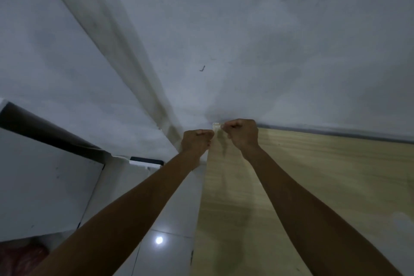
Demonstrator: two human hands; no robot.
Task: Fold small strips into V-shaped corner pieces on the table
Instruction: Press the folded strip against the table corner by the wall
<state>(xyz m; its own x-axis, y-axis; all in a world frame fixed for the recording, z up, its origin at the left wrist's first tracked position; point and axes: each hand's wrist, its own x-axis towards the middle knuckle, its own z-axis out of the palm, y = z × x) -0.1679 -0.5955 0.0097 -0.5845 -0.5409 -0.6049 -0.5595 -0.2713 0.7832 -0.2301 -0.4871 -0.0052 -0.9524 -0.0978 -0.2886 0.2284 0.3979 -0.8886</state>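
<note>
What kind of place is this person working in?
Probably a plain room in a home or small workshop: a wood-grain table set against a bare grey wall, and a glossy tiled floor reflecting a light.

Wall [246, 29] behind the surface [324, 186], floor [170, 253] left of the surface, small strip [216, 127] at the surface's far left corner, right hand [243, 135] over that corner, left hand [197, 142] just off the surface's left edge.
</note>
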